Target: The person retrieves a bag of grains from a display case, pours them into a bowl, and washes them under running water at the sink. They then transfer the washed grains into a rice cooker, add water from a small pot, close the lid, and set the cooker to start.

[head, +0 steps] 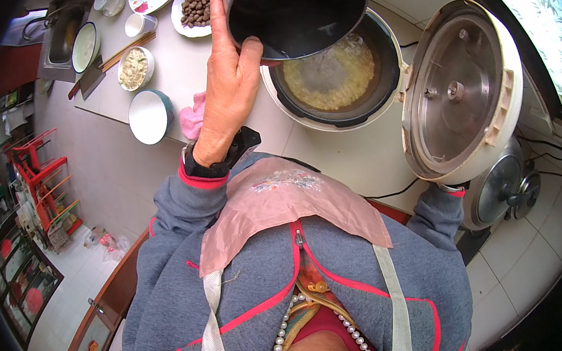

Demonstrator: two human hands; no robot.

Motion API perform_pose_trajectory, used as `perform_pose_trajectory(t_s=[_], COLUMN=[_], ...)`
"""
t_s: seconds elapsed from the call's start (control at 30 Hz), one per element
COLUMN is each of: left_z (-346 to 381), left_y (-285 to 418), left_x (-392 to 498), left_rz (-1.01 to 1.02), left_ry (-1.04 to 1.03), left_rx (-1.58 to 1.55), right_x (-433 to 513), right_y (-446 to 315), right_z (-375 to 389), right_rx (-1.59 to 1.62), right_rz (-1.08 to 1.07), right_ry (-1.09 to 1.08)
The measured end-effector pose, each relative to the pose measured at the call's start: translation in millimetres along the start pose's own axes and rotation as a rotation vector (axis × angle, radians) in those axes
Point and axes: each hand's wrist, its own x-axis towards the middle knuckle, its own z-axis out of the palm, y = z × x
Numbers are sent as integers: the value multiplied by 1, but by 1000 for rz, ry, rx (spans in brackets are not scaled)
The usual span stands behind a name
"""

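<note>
My left hand (238,71) grips the left rim of a black round pot (298,7), thumb near the lower rim and a finger extended up its side. The pot is tilted above the far-left part of an open electric cooker (281,108) and partly covers it. Yellowish food in liquid (330,79) lies inside the cooker, with a hazy patch over it. The cooker's hinged lid (453,91) stands raised at the right. My right hand is not in view; its sleeved wrist ends behind the lower edge of the lid.
Left of my left hand are a pink cloth (194,117), an empty bowl (149,116), a bowl of pale food (136,70), chopsticks (129,51), a cleaver (92,80) and a plate of brown pieces (191,29). A metal pot (496,190) and cables sit beyond the lid.
</note>
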Motion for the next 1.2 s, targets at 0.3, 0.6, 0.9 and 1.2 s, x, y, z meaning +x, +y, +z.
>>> perform_pose_trajectory(t_s=[0.3,0.6,0.9,1.2], left_z=[-47,-129,-161,-175], left_y=[-35,-118,-200,-240], left_x=[0,-43,-64,-50], left_rz=[-446,-511,-688,-686], left_ry=[15,126,232,258], left_rx=[-384,-383,-540,-609], right_x=[27,35,21,13], right_y=[-11,-11,8,32], right_z=[17,59,130,162], right_rx=[-336,-651,-951,-1133], right_rz=[-465,-713,-864,-836], right_ry=[-71,-365,-660,-805])
